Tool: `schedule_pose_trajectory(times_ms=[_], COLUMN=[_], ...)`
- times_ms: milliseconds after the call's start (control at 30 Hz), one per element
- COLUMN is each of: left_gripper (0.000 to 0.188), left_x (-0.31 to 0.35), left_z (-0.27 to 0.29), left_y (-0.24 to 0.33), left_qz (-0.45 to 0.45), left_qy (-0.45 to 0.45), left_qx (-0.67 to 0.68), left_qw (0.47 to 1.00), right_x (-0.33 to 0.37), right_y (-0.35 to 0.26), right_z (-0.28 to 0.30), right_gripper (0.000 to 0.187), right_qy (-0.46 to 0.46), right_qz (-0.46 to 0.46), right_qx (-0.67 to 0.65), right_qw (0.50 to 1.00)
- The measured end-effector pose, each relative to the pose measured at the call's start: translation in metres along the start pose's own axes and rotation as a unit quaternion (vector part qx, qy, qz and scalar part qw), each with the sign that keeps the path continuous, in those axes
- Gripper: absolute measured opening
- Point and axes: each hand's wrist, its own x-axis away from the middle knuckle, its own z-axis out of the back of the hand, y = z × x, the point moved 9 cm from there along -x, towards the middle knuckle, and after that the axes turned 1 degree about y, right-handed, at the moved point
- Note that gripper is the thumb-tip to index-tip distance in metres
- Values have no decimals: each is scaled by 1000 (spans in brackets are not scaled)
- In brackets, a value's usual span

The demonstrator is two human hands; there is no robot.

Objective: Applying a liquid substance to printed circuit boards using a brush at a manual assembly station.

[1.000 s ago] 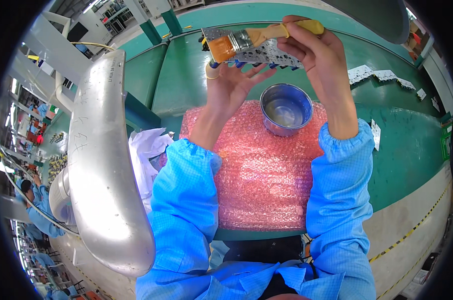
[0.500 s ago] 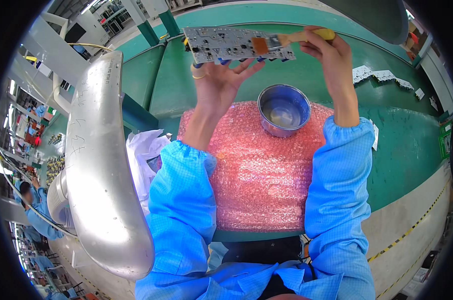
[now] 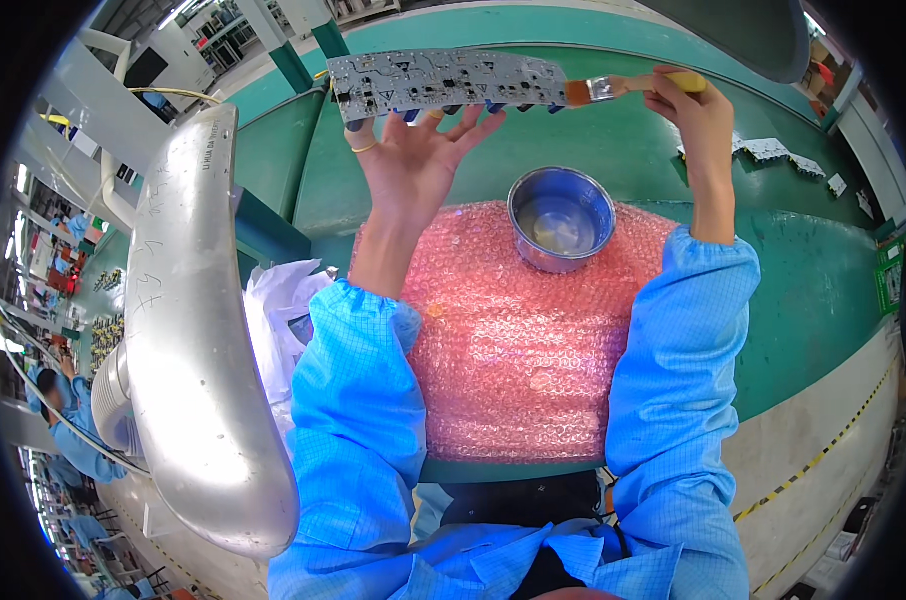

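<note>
My left hand (image 3: 413, 160) grips a long grey circuit board (image 3: 448, 82) from below, its fingers at the lower edge and partly hidden behind it. The board's dotted component face is turned toward me, above the far part of the table. My right hand (image 3: 698, 115) is closed round the handle of a flat paintbrush (image 3: 618, 88). The brown bristles are at the board's right end; whether they touch it I cannot tell. Below and between my hands, a round metal bowl (image 3: 561, 218) with some clear liquid stands on pink bubble wrap (image 3: 518, 370).
A large silver duct hood (image 3: 198, 340) fills the left side. Beside it lies a white plastic bag (image 3: 273, 300). Several white boards (image 3: 768, 150) rest on the green table (image 3: 803, 290) at the far right. A dark lamp-like shape (image 3: 748, 35) hangs at the top right. Another person (image 3: 68, 410) sits at far left.
The brush has moved right, from over the board's face to its right end. The board has shifted left in my left hand, with its face turned more toward me.
</note>
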Motion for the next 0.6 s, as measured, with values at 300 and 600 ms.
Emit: schedule_pose_trajectory(times_ms=[300,600], left_gripper=[83,62], left_x=[4,13], left_z=[-1,-18], left_y=[4,-30], left_qz=[4,45], left_qy=[9,-81], left_qx=[27,-126], left_qw=[1000,988], right_x=[-1,28], right_y=[4,-37], right_z=[-5,-68], right_gripper=[23,23], right_qy=[-20,-51], right_qz=[-7,41], right_qx=[-61,-279], right_qw=[998,958])
